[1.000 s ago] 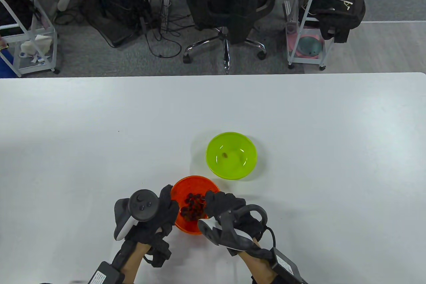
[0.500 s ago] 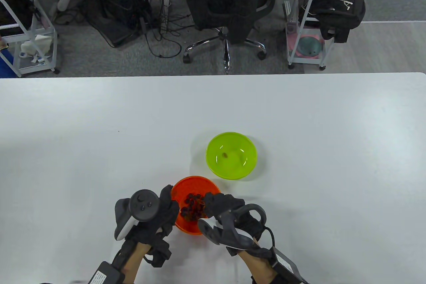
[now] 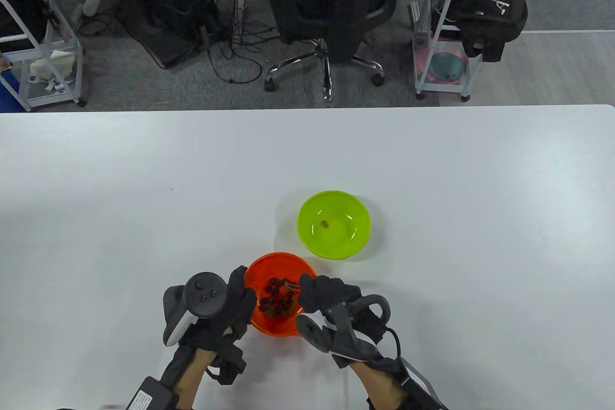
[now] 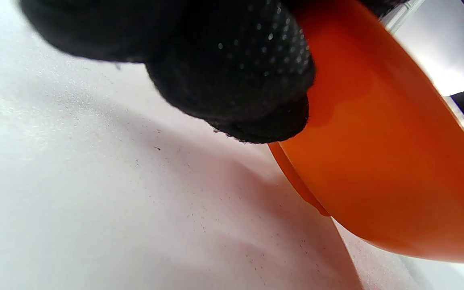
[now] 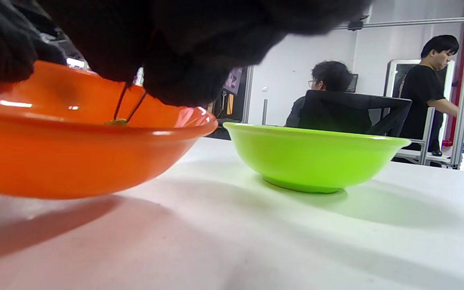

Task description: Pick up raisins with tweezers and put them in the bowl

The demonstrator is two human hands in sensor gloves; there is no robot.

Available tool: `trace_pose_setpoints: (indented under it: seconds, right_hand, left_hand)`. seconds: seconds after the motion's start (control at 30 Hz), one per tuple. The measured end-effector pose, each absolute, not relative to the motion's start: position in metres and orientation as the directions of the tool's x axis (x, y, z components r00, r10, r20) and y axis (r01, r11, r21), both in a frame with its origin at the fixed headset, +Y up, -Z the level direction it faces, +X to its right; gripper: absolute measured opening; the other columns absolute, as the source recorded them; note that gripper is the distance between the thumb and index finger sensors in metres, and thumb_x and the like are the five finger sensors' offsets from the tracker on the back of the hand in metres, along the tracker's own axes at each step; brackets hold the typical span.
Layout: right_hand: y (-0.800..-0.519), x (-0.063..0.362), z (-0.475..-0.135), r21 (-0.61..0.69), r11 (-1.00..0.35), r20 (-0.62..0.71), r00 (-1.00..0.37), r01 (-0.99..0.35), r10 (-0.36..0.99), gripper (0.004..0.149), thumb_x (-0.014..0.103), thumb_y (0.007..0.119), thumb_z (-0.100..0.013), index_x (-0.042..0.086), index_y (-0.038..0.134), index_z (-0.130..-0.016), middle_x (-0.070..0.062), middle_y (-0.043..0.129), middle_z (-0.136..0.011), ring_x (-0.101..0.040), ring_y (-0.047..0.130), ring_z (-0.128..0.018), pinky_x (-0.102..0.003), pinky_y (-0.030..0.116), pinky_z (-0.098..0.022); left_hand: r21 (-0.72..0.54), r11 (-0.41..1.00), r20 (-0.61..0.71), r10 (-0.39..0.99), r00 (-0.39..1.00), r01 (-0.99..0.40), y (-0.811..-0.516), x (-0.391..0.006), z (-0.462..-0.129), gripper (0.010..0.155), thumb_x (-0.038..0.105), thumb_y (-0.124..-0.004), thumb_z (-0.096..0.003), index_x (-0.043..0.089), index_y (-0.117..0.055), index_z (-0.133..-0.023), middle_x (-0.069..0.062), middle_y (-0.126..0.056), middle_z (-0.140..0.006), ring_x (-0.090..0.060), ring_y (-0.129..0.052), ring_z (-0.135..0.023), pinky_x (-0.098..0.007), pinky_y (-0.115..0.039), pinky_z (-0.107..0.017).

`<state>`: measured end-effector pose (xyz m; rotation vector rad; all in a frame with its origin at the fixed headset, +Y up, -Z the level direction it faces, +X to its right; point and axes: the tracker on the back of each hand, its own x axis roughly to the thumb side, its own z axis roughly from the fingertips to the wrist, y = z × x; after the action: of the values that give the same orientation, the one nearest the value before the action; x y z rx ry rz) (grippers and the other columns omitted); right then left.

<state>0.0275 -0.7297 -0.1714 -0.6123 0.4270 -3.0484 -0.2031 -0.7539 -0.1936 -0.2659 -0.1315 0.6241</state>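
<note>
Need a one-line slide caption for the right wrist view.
Tweezers dip into the orange bowl beside the green bowl.

Bright even light, blurred close-ups

Table view: high, looking down, far. Left wrist view: near table level, tilted, pressed close against orange bowl point(image 4: 385, 153). Right wrist view: near table level, facing across orange bowl point(image 5: 75, 157) toward green bowl point(image 5: 316, 161). Orange bowl point(image 3: 278, 302) shared by all three.
</note>
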Motion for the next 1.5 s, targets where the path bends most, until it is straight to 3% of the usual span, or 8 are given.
trace_pose_setpoints:
  seconds: [0.47, 0.8, 1.5]
  right_hand:
    - [-0.722, 0.066, -0.183, -0.346, -0.922, 0.267, -0.96, -0.175, 0.082, 0.04, 0.044, 0.08, -0.052, 0.027, 0.091, -0.087, 0.006, 0.099, -0.064, -0.004, 0.092, -0.035, -0.022, 0.083, -0.028]
    - [-0.734, 0.101, -0.205, -0.347, -0.921, 0.126, -0.982, -0.179, 0.143, 0.04, 0.044, 0.08, -0.052, 0.027, 0.09, -0.087, 0.006, 0.099, -0.064, -0.004, 0.092, -0.035, -0.022, 0.083, -0.028]
    - [-0.745, 0.114, -0.215, -0.335, -0.932, 0.047, -0.991, -0.137, 0.129, 0.042, 0.047, 0.078, -0.052, 0.028, 0.089, -0.089, 0.006, 0.099, -0.065, -0.004, 0.092, -0.036, -0.022, 0.083, -0.029]
  left_hand:
    - [-0.291, 0.776, 0.034, 0.593, 0.804, -0.56, -0.753, -0.205, -0.194, 0.059, 0.037, -0.065, -0.06, 0.002, -0.057, -0.107, -0.004, -0.103, -0.051, -0.014, -0.104, -0.019, -0.026, -0.091, -0.015]
    - [-0.292, 0.776, 0.037, 0.593, 0.804, -0.559, -0.753, -0.205, -0.194, 0.059, 0.037, -0.065, -0.0601, 0.002, -0.057, -0.107, -0.004, -0.103, -0.051, -0.014, -0.104, -0.019, -0.026, -0.091, -0.015]
    - [-0.293, 0.776, 0.038, 0.593, 0.804, -0.559, -0.753, -0.205, -0.194, 0.059, 0.037, -0.065, -0.0601, 0.002, -0.057, -0.107, -0.004, -0.103, -0.051, -0.014, -0.104, -0.019, -0.026, -0.091, -0.015]
